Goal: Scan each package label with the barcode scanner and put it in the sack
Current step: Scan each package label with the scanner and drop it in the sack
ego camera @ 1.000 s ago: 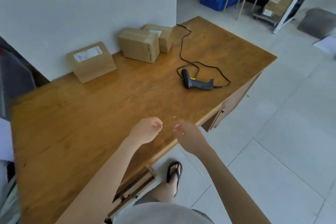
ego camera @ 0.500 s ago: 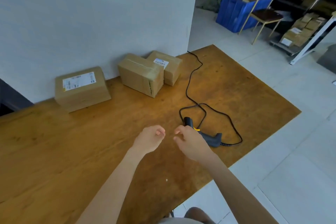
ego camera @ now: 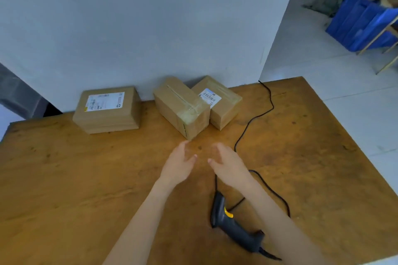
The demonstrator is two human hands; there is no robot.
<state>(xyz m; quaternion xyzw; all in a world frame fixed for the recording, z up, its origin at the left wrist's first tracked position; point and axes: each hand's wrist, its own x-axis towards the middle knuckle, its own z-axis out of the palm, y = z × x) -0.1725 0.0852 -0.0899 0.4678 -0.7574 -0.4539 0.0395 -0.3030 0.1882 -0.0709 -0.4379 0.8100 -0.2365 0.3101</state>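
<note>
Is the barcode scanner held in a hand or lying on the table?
Lying on the table. The barcode scanner rests on its side; the left hand and right hand are open, holding nothing.

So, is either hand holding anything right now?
Nothing. The left hand and right hand hover open over the table; the scanner lies untouched.

Bare table [ego camera: 86, 178] lies open before taped box [ego camera: 182, 106].

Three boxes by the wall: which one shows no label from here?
The middle box, set at an angle; only a tape seam shows on its top. The left box and right box both show white labels.
</note>
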